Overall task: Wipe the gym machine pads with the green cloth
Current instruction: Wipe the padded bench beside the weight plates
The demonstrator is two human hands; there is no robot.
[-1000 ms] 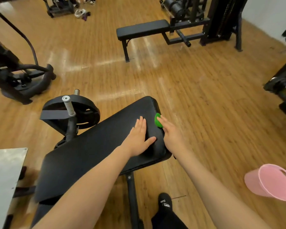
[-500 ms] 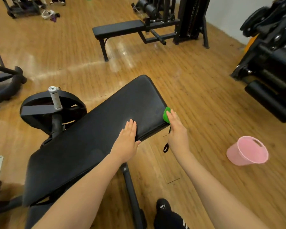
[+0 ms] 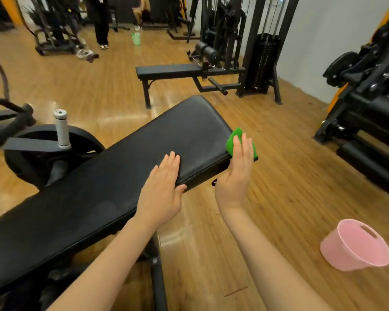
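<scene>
- The left hand lies flat on the long black pad, fingers straight and together, thumb hooked over the near edge; it grips nothing.
- The right hand presses the green cloth against the pad's right side edge, near its far corner. The fingers look fairly straight over the bunched cloth; whether the thumb pinches it I cannot tell.
- The cloth looks soft, light and limp, so I'd keep it wadded under the fingers or it will slip loose.
- The pad looks firm, smooth and slightly slick; bracing it flat seems wise.
- A pink bucket lies tipped on the wooden floor, well apart.
</scene>
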